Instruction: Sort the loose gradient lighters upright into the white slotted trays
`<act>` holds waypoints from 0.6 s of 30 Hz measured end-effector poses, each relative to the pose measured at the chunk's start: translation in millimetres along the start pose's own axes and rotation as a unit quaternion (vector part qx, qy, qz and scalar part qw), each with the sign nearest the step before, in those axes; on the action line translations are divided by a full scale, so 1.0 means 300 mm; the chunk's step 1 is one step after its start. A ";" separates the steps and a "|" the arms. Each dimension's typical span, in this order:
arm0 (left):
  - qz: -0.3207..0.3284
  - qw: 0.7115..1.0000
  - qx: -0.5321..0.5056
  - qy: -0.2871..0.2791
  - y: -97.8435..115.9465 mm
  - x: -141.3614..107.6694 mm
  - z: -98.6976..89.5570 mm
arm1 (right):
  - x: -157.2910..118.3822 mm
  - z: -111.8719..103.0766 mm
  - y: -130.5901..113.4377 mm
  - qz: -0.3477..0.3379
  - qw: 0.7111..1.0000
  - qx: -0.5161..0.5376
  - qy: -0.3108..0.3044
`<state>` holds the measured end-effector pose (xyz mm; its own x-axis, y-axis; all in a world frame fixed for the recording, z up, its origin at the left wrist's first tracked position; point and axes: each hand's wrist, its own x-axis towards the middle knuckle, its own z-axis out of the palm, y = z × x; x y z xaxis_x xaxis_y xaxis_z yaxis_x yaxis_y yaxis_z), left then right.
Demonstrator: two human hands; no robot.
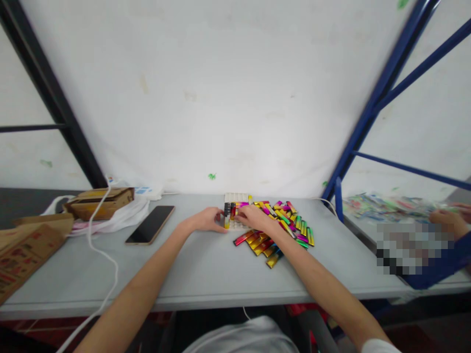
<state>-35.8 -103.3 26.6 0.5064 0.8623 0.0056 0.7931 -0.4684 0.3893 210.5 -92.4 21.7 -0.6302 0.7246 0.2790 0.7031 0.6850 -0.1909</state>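
Observation:
A pale tray with rows of small slots (236,197) lies near the wall. At its left edge a short row of lighters (227,215) stands upright, dark tops up. My left hand (209,219) is beside that row, thumb and fingers apart around its left side and touching or nearly touching it. Over the tray, my right hand (252,216) has its fingertips pinched at a reddish, dark-topped lighter (233,211); the fingers partly hide it. A loose heap of shiny lighters (283,223) in gold, red, green and magenta spreads right of the tray, partly under my right forearm.
A phone (150,224) lies left of my left hand. Further left are cardboard boxes (105,202), a white plastic bag (128,215) and a white cable (110,257). A blue metal frame (362,122) rises at right; beyond it another person's hand (447,219) is near plastic-wrapped items (390,208).

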 end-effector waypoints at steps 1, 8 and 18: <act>0.001 1.000 0.000 -0.002 -0.001 0.000 0.000 | -0.008 -0.008 0.018 -0.006 1.000 0.014 0.015; 0.011 1.000 -0.002 -0.005 -0.013 0.009 0.005 | -0.008 -0.039 0.211 0.019 0.996 0.049 0.075; -0.027 0.999 -0.006 -0.039 -0.057 -0.017 -0.035 | 0.119 0.062 0.234 -0.063 0.998 0.009 0.015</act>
<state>-55.4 -97.6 29.7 0.4877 0.8686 -0.0882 0.8167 -0.4182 0.3976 231.3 -17.1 0.9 -0.7021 0.6308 0.3303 0.6135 0.7714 -0.1691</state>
